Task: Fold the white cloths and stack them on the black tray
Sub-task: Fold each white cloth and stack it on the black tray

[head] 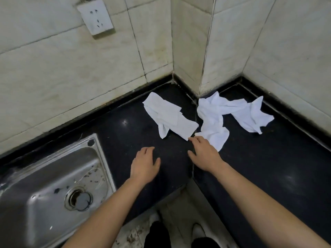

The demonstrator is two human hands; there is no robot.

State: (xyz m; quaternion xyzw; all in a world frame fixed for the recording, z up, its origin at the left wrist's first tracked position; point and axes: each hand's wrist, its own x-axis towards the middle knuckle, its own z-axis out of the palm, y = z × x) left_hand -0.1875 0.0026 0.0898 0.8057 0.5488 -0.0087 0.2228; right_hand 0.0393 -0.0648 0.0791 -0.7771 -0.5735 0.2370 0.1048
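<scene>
Near cloth (170,117) lies just ahead of both hands, crumpled cloth (213,120) ahead-right, its end beside the right hand (204,154). Tugging one corner would likely bunch it rather than flatten it, and no black tray is in view. Both cloths are thin, creased and half-doubled. Right hand is spread, fingertips at the near cloth's corner with no clear pinch; left hand (145,163) is spread and empty over the counter (125,126).

This is looking like a well-used kitchen corner: a stained steel sink (35,176) is sitting in a black stone counter (268,167) at near left, grimy cream wall tiles (71,68) are rising behind, and a socket (95,17) is hanging loose far left.
</scene>
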